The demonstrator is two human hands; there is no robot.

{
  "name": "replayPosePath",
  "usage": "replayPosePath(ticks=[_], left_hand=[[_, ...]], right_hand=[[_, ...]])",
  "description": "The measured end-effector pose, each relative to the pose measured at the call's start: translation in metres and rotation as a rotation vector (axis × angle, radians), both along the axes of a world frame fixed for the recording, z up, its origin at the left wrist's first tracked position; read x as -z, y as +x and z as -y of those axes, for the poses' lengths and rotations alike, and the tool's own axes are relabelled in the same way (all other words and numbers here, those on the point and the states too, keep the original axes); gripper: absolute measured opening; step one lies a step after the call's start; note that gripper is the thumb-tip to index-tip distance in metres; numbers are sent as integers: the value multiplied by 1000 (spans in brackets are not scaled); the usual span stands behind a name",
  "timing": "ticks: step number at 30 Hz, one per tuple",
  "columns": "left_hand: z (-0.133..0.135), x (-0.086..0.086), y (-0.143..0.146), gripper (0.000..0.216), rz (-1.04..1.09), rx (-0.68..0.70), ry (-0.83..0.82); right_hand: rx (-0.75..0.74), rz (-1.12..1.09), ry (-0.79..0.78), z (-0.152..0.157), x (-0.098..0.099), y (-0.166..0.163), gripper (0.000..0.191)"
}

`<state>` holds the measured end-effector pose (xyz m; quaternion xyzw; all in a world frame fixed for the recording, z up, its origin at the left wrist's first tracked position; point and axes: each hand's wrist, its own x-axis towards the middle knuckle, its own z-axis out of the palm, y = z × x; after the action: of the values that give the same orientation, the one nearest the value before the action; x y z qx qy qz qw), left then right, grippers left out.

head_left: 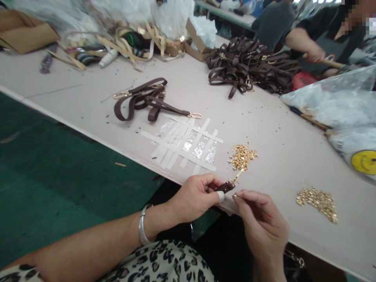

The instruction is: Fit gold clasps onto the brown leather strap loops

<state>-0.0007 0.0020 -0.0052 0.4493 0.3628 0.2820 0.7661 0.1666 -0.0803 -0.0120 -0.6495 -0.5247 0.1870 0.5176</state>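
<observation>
Left hand (194, 196): strap (225, 187); right hand (263, 221): fitting (235, 195)

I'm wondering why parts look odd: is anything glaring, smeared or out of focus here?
Head view: soft, even light with faint shadows; glare on the tape patch; in the same view the far cardboard box and bags are smeared, while the left hand pinching the strap is fairly sharp.

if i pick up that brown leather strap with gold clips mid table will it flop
Probably floppy: the brown leather strap lies in loose loops on the beige table. Its gold metal clips would likely dangle and swing. Being thin and narrow, it seems light.
</observation>
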Motion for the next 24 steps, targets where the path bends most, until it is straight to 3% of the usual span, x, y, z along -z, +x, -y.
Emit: replayPosePath(ticks=[8, 13, 19, 24], left_hand=[[3, 7, -2, 16, 1, -40, 117], [8, 12, -3, 16, -120, -136, 414], [12, 8, -7, 28, -143, -178, 636], [13, 8, -7, 29, -149, -166, 786]], right_hand=[[-165, 352, 61, -14, -8, -10, 13], [-189, 400, 105, -13, -9, -15, 14], [-50, 207, 88, -9, 2, -24, 9], [89, -130, 22, -12, -1, -30, 29]])
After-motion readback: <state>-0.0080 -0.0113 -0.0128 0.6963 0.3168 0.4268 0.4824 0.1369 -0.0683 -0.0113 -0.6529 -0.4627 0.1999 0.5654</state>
